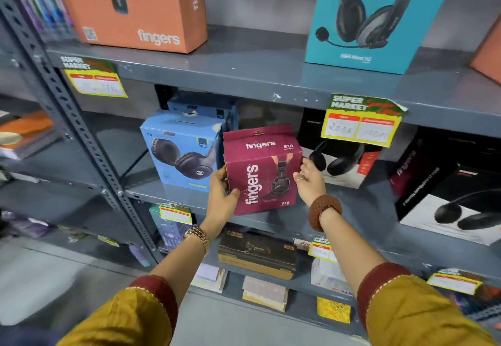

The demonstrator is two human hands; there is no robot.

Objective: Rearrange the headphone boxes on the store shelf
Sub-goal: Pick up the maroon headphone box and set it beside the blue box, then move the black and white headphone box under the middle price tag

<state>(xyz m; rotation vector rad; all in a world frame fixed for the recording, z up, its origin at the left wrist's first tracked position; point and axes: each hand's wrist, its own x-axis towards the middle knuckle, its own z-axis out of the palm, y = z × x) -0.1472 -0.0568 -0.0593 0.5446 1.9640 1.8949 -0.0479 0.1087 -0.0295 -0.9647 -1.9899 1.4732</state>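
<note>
A maroon "fingers" headphone box (264,169) stands upright at the front of the middle shelf (360,204). My left hand (222,191) grips its lower left edge and my right hand (309,177) holds its right side. A light blue headphone box (181,150) stands right beside it on the left, with another blue box (200,104) behind. To its right sits a white and black headphone box (341,164), partly behind my right hand. Black boxes (450,188) fill the shelf's right end.
The upper shelf (257,74) carries an orange box (135,4), a teal headset box (374,15) and another orange box (488,58) at the right edge. Yellow price tags (357,126) hang off the shelf fronts. A slotted grey upright (67,118) stands left. Lower shelves hold small boxes (257,253).
</note>
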